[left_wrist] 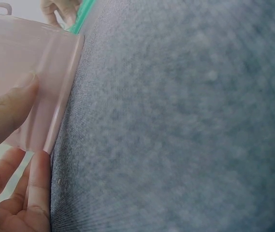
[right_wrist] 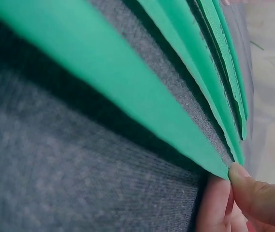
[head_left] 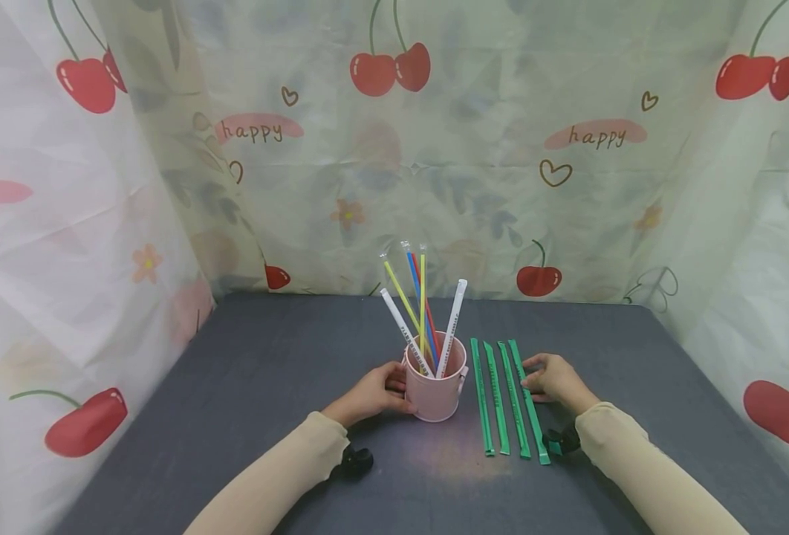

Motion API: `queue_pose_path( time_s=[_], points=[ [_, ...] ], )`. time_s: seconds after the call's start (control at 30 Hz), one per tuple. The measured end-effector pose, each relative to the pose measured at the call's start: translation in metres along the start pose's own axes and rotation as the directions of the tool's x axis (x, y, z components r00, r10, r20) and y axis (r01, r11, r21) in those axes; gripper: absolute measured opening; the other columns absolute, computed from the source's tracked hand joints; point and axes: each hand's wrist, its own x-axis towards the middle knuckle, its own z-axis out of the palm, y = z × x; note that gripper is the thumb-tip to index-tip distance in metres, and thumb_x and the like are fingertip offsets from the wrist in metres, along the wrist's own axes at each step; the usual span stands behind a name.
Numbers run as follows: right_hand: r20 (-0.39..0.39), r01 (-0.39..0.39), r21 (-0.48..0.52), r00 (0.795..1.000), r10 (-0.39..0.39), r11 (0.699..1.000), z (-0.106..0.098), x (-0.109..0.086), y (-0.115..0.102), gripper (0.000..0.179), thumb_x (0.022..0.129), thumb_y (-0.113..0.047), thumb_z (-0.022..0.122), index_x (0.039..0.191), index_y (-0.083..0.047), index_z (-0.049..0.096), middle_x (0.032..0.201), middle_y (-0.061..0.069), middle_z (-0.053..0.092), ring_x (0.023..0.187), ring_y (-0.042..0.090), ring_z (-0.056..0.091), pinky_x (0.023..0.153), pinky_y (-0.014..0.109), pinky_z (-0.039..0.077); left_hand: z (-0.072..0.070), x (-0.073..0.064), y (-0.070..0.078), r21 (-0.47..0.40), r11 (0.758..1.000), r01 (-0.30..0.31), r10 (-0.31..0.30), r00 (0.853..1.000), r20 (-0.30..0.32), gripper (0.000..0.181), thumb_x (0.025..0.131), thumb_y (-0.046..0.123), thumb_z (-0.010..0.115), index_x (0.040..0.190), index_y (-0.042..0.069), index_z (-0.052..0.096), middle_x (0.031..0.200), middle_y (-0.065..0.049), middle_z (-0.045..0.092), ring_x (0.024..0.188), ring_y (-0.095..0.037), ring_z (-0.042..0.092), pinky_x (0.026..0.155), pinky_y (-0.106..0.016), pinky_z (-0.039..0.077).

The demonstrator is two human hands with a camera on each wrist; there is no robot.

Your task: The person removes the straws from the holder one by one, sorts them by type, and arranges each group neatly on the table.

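Observation:
A small pink bucket (head_left: 434, 401) stands upright on the dark table, with several wrapped straws (head_left: 423, 305) leaning out of it, some in clear film and some in white paper. My left hand (head_left: 376, 390) holds the bucket's left side, thumb on the wall and fingertips near its base in the left wrist view. Several green paper-wrapped straws (head_left: 495, 397) lie side by side to the right of the bucket. My right hand (head_left: 555, 380) pinches the rightmost green straw (right_wrist: 127, 92) between thumb and finger; in the right wrist view the pinch is at its end.
The dark table (head_left: 287, 334) reaches back to a cherry-printed curtain (head_left: 434, 186), which also hangs at both sides. A black wrist strap piece (head_left: 356, 461) sits under the left wrist, another (head_left: 562, 440) by the right wrist near the straws' lower ends.

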Motion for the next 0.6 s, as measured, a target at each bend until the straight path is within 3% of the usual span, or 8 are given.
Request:
queue_pose_path(
  time_s=[0.4,0.6],
  points=[
    [-0.013,-0.043,-0.008,0.999,0.042,0.999,0.0014,0.0060,0.0020,0.045,0.086,0.001,0.067,0.128,0.004,0.051,0.089,0.014,0.066,0.073,0.018,0.064,0.061,0.033,0.058,0.0002,0.0017,-0.0010,0.001,1.000,-0.002,0.002,1.000,0.001,0.063,0.075,0.010,0.083,0.128,0.000,0.050,0.117,-0.014,0.060,0.106,-0.022,0.060,0.093,-0.037,0.054],
    [-0.010,-0.048,-0.065,0.999,0.047,0.997,-0.0010,0.0061,0.0038,0.047,0.087,-0.005,0.069,0.130,0.002,0.052,0.092,0.012,0.066,0.076,0.020,0.059,0.059,0.032,0.055,0.0009,0.0003,0.0000,-0.001,1.000,-0.015,0.015,1.000,0.000,0.062,0.075,0.007,0.082,0.128,-0.002,0.050,0.117,-0.015,0.061,0.106,-0.022,0.060,0.092,-0.036,0.054]
  ],
)
